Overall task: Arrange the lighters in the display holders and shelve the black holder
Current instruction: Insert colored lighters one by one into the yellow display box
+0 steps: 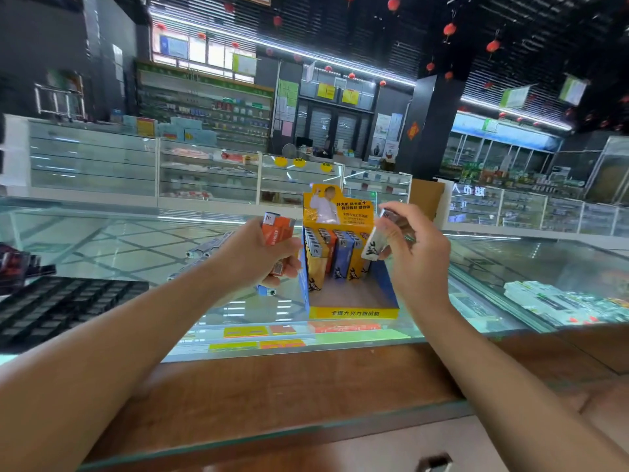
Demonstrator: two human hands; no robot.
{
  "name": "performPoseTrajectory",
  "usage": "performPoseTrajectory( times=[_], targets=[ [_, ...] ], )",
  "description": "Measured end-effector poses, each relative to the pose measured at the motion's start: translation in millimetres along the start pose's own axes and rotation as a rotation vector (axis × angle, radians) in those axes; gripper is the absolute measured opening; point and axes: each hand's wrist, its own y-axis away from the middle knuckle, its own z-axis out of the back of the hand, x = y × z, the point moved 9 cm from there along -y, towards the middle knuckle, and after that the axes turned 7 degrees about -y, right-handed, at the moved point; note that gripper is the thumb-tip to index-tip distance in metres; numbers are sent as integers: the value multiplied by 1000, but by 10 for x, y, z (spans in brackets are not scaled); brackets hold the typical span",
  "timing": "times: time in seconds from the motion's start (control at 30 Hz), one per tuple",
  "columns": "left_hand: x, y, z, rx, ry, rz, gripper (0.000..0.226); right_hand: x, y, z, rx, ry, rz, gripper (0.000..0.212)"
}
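While upright lighters (332, 253) are filling the back rows of the yellow-and-blue box (354, 313) at the centre of the frame, its front rows are lying bare down to the cardboard floor. The box is standing on the glass counter (136, 240), its tall printed back card rising behind the lighters. The right hand (413, 253) is hovering just right of the box, fingers curled and pinching a tilted white lighter (372, 247) with a black figure on it, above the box's right wall. A second metal cap is showing higher in that grip, though how many lighters it is holding cannot be told. The left hand (252, 253) is hanging just left of the box, gripping a bunch of orange lighters (277, 229) with their metal caps up. Below that hand a blue lighter (266, 290) is lying on the glass, and behind the wrist loose lighters (207, 248) are lying scattered. The black holder (64, 304), a tray of many small cells, is sitting at the left edge of the frame, well apart from the box. Under the glass at lower right, cartons (544, 301) are showing, and a wooden ledge (306, 379) is running across the bottom.
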Motion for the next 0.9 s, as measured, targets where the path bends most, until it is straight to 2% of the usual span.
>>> performPoseTrajectory(
  times=[0.23, 0.33, 0.5, 0.63, 0.77, 0.9],
  targets=[
    [178, -12, 1, -29, 78, 100, 12, -383, -37, -65, 146, 209, -35, 22],
    [175, 1, 8, -33, 148, 118, 12, -475, -36, -116, 198, 257, -60, 25],
    [164, 20, 14, -30, 227, 138, 14, -630, -19, -186, 303, 509, -79, 28],
    [156, 6, 10, -30, 261, 137, 17, -621, 23, -198, 310, 530, -119, 34],
    [63, 0, 77, -59, 288, 52, 17, -220, 38, -171, 191, 362, 32, 24],
    [-23, 15, 36, -37, 236, 3, 20, 98, 137, -381, 294, 178, 79, 23]
  ],
)
